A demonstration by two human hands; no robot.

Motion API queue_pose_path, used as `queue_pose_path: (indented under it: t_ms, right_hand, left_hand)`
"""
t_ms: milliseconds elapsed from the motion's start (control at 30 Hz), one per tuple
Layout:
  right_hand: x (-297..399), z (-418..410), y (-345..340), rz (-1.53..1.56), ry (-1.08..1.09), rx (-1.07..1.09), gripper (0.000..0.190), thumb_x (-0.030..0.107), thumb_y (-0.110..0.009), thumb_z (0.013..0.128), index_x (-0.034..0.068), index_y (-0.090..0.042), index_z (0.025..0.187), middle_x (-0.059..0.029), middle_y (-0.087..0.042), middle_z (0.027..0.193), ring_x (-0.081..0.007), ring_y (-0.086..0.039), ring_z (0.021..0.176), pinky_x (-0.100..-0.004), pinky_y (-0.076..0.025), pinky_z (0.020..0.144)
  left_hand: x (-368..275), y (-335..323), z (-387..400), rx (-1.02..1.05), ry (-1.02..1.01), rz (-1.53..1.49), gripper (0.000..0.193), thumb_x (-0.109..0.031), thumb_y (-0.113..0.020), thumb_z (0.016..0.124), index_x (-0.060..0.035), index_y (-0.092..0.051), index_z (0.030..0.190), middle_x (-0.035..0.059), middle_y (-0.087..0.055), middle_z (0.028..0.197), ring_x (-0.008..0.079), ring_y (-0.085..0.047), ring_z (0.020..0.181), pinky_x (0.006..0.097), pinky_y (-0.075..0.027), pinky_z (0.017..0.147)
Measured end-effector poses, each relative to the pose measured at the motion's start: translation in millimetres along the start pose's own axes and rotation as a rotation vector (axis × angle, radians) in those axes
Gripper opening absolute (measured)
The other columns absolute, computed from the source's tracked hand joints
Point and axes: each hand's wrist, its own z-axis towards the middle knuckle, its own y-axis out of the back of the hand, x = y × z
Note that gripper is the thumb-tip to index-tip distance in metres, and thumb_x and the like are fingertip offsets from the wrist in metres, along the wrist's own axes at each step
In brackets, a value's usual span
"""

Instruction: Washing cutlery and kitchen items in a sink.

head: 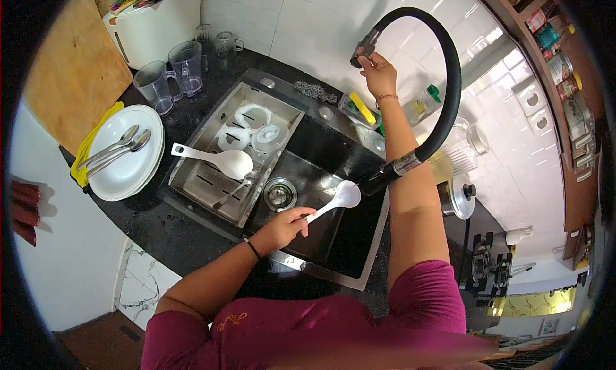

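My left hand grips the handle of a white serving spoon, its bowl just beside the spray head of a black flexible-hose faucet. Whether water runs from it, I cannot tell. My right hand reaches up to the faucet's base by the wall, fingers closed around its handle. Below my left hand lies the dark sink basin with a metal drain strainer. Across the slotted steel tray rests a second white serving spoon, near a metal fork or spoon and sudsy clear pieces.
Stacked white plates with metal spoons stand left of the sink, with clear plastic jugs behind. Along the back rim sit a steel scrubber and a container with a yellow sponge. A lidded pot and gas stove are at right.
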Motion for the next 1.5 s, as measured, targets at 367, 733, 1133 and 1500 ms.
queue_pose_path:
  t_ms: [367,733,1133,1500]
  right_hand:
    - [-7.6,3.6,1.2,-0.129,0.198,-0.041,0.025,0.019,-0.059,0.082,0.006,-0.061,0.103,-0.0003,-0.064,0.088,-0.0084,-0.058,0.074,-0.0210,-0.048,0.063]
    - [-49.2,-129.6,42.4,0.402,-0.347,-0.090,0.040,0.035,-0.048,0.087,0.006,-0.049,0.115,-0.0054,-0.051,0.110,-0.0176,-0.053,0.094,-0.0288,-0.046,0.072]
    - [-56.4,-262.2,-1.8,0.411,-0.617,-0.042,0.021,0.007,-0.060,0.076,0.002,-0.044,0.090,-0.0068,-0.055,0.076,-0.0158,-0.060,0.057,-0.0298,-0.053,0.045]
    - [-26.7,-273.6,-11.7,0.520,-0.736,-0.054,0.019,0.015,-0.051,0.085,0.000,-0.052,0.097,-0.0090,-0.058,0.074,-0.0135,-0.059,0.054,-0.0284,-0.053,0.045]
  left_hand:
    - [4.7,1.2,1.4,-0.021,-0.030,-0.005,0.034,-0.011,-0.043,0.086,-0.0082,-0.047,0.120,-0.0020,-0.054,0.071,0.0025,-0.039,0.052,0.0163,-0.032,0.047]
    - [-1.2,-0.3,1.4,-0.062,0.016,-0.035,0.036,-0.007,-0.041,0.085,-0.0085,-0.045,0.121,-0.0010,-0.054,0.074,0.0024,-0.034,0.050,0.0158,-0.028,0.045]
    - [-6.1,-1.6,0.6,-0.068,0.015,0.013,0.034,-0.006,-0.044,0.085,-0.0051,-0.046,0.119,0.0010,-0.056,0.075,0.0023,-0.034,0.047,0.0157,-0.027,0.041]
    - [-18.4,-0.4,-10.2,-0.104,-0.020,0.063,0.033,-0.011,-0.047,0.083,-0.0027,-0.049,0.115,0.0016,-0.057,0.073,0.0022,-0.036,0.047,0.0160,-0.028,0.041]
